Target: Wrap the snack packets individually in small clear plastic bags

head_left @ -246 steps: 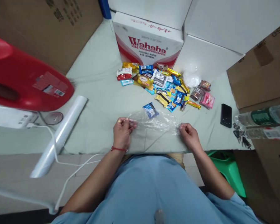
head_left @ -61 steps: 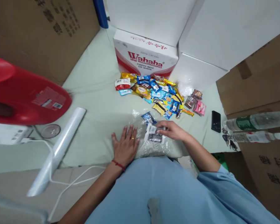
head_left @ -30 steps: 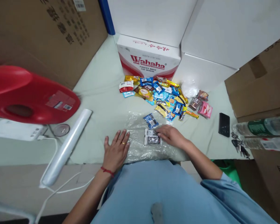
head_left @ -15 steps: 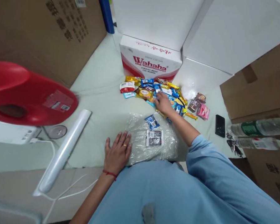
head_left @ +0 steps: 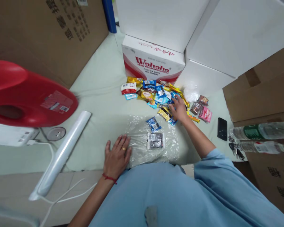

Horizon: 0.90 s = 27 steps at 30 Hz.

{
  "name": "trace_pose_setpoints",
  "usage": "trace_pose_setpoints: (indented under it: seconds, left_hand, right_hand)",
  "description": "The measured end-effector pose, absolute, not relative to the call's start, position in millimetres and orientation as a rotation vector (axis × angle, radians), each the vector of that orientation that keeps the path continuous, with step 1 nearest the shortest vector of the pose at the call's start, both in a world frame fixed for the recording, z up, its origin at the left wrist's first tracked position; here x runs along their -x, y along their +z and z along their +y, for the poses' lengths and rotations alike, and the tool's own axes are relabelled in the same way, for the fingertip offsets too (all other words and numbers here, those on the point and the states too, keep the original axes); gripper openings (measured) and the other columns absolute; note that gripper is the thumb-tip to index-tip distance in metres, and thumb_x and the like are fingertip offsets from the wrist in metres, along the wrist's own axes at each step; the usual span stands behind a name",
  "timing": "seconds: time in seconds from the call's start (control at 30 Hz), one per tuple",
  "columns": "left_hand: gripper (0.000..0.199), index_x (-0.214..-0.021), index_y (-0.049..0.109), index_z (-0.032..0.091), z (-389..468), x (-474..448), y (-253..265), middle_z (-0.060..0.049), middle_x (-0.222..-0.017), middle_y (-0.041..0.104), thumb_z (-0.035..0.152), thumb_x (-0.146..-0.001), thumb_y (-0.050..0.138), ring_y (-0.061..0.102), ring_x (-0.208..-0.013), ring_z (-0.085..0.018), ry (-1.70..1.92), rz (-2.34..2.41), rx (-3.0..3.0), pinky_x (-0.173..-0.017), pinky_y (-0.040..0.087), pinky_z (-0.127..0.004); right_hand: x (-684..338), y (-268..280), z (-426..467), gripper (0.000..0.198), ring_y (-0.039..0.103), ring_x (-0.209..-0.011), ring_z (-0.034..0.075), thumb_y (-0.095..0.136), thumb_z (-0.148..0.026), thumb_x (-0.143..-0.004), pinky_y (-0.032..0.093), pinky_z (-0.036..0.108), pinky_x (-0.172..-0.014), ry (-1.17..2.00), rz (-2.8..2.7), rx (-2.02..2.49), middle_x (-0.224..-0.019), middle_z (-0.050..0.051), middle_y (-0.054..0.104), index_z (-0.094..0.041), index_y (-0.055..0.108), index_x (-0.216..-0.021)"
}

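Observation:
My left hand (head_left: 117, 154) lies flat with its fingers stretched out, touching the left edge of a clear plastic bag (head_left: 137, 126). On the bag rest a blue snack packet (head_left: 153, 124) and a dark snack packet with clear ends (head_left: 155, 140). My right hand (head_left: 179, 109) reaches into the right side of a heap of wrapped snacks (head_left: 148, 95), its fingers apart and pointing down among blue and yellow packets. No packet shows in its grasp. A yellow packet (head_left: 164, 113) lies just left of this hand.
Behind the heap stands a Wahaba-style white and red carton (head_left: 153, 64). Pink and brown packets (head_left: 205, 114), a phone (head_left: 222, 128), keys (head_left: 236, 150) and plastic bottles (head_left: 265, 130) lie rightward. A red plastic object (head_left: 33, 94) and a plastic film roll (head_left: 61, 154) are leftward.
My right hand has moved right across the heap, uncovering blue and yellow packets where it was. My left hand stays on the bag's edge. The two packets on the bag remain in place.

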<state>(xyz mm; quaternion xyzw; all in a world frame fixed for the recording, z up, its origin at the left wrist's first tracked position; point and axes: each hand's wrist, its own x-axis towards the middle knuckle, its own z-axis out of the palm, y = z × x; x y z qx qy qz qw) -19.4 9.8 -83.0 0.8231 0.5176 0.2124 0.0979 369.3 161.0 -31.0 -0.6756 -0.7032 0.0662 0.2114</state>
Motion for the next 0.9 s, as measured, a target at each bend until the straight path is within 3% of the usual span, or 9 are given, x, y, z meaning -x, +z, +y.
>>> trace_pose_setpoints:
  seconds: [0.13, 0.2, 0.27, 0.37, 0.43, 0.5, 0.67, 0.77, 0.9]
  left_hand:
    - [0.068, -0.162, 0.037, 0.034, 6, 38, -79, -0.01, -0.165, 0.048, 0.017, -0.097, 0.049, 0.039, -0.156, -0.03, 0.821, 1.388, -2.393, -0.127, 0.027, -0.06]
    - [0.073, -0.161, 0.037, 0.035, 4, 47, -73, -0.006, -0.16, 0.055, 0.014, -0.092, 0.047, 0.034, -0.159, -0.028, 0.794, 1.181, -2.405, -0.129, 0.021, -0.061]
    - [0.073, -0.161, 0.038, 0.031, 2, 53, -69, -0.006, -0.158, 0.058, 0.016, -0.09, 0.048, 0.035, -0.158, -0.028, 0.655, 0.963, -2.432, -0.131, 0.016, -0.061]
    - [0.054, -0.147, 0.055, 0.027, 1, 54, -70, -0.009, -0.159, 0.055, 0.022, -0.093, 0.054, 0.04, -0.156, -0.03, 0.473, 0.826, -2.491, -0.13, 0.014, -0.06]
    - [0.034, -0.128, 0.068, 0.028, 1, 52, -74, -0.008, -0.155, 0.06, 0.026, -0.096, 0.056, 0.045, -0.152, -0.03, 0.453, 0.844, -2.506, -0.129, 0.014, -0.061]
    - [0.023, -0.113, 0.074, 0.029, 3, 49, -77, -0.007, -0.146, 0.068, 0.027, -0.099, 0.055, 0.051, -0.147, -0.029, 0.478, 0.875, -2.478, -0.128, 0.018, -0.062]
    - [0.024, -0.103, 0.072, 0.026, 15, 40, -70, -0.005, -0.116, 0.08, 0.031, -0.103, 0.048, 0.065, -0.128, -0.025, 0.594, 0.999, -2.267, -0.12, 0.035, -0.056]
    - [0.028, -0.094, 0.07, 0.024, 26, 27, -64, -0.006, -0.103, 0.078, 0.038, -0.103, 0.048, 0.068, -0.116, -0.024, 0.674, 1.162, -2.131, -0.108, 0.047, -0.048]
    - [0.032, -0.081, 0.066, 0.023, 44, 4, -69, -0.008, -0.092, 0.074, 0.044, -0.099, 0.05, 0.065, -0.103, -0.028, 0.692, 1.502, -2.081, -0.098, 0.049, -0.047]
  right_hand:
    - [-366, 1, 64, 0.034, 0.067, -0.117, 0.027, 0.05, -0.045, -0.107, 0.053, 0.047, -0.106, 0.721, -2.187, 1.421, -0.12, 0.013, 0.073, -0.022, 0.07, -0.121]
    - [-364, 9, 14, 0.03, 0.064, -0.123, 0.027, 0.063, -0.043, -0.102, 0.052, 0.046, -0.108, 0.985, -2.327, 1.208, -0.13, 0.014, 0.069, -0.023, 0.069, -0.124]
    - [-361, 6, -29, 0.041, 0.056, -0.135, 0.03, 0.071, -0.042, -0.097, 0.049, 0.049, -0.113, 1.104, -2.392, 1.14, -0.143, 0.017, 0.061, -0.023, 0.065, -0.133]
    - [-355, -14, -70, 0.038, 0.052, -0.14, 0.031, 0.07, -0.038, -0.098, 0.047, 0.053, -0.115, 1.044, -2.34, 1.252, -0.146, 0.018, 0.058, -0.023, 0.064, -0.133]
    - [-352, -28, -81, 0.02, 0.055, -0.135, 0.03, 0.061, -0.031, -0.103, 0.049, 0.053, -0.112, 0.934, -2.257, 1.332, -0.139, 0.016, 0.063, -0.023, 0.069, -0.12]
    - [-351, -33, -83, 0.018, 0.059, -0.128, 0.028, 0.053, -0.027, -0.106, 0.051, 0.051, -0.108, 0.892, -2.196, 1.337, -0.13, 0.014, 0.068, -0.023, 0.071, -0.109]
    - [-360, -11, -58, 0.025, 0.068, -0.096, 0.021, 0.051, -0.037, -0.108, 0.055, 0.036, -0.089, 1.138, -2.062, 1.31, -0.099, 0.009, 0.075, -0.022, 0.071, -0.105]
    - [-364, -6, -27, 0.031, 0.069, -0.087, 0.019, 0.056, -0.046, -0.105, 0.053, 0.03, -0.081, 1.205, -1.914, 1.412, -0.094, 0.006, 0.075, -0.02, 0.073, -0.103]
    - [-361, -20, 17, 0.025, 0.064, -0.076, 0.017, 0.056, -0.035, -0.101, 0.045, 0.025, -0.07, 1.082, -1.93, 1.739, -0.085, 0.004, 0.074, -0.016, 0.073, -0.101]
